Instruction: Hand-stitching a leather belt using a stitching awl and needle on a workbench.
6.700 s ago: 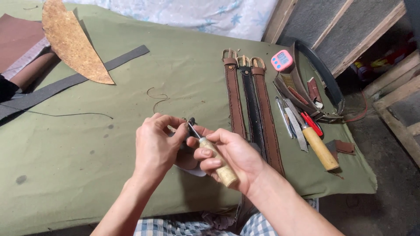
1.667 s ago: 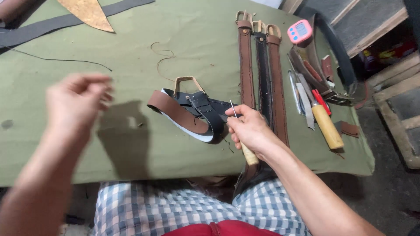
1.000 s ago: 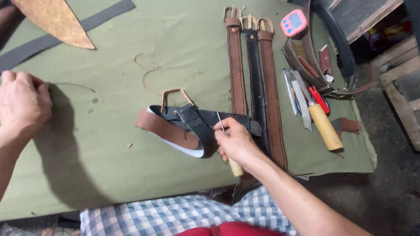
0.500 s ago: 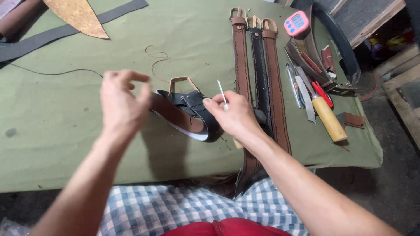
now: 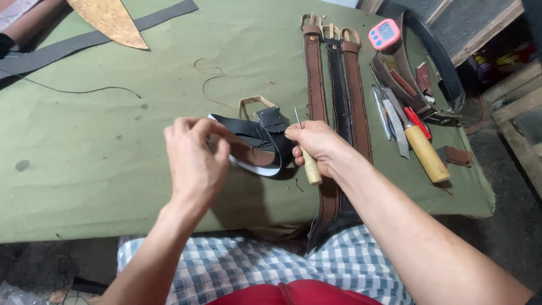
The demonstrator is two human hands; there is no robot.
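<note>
Forearms reach in from below over the green cloth (image 5: 113, 186). The right hand (image 5: 316, 144) is clenched on a wooden-handled awl (image 5: 307, 161), its metal point upright. The left hand (image 5: 195, 155) hovers with fingers curled together, pinching near the looped black-and-brown leather belt (image 5: 257, 147) lying between both hands, brass buckle behind.

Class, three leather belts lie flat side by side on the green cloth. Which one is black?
The middle belt is black; the left belt and the right belt flanking it are brown.
</note>
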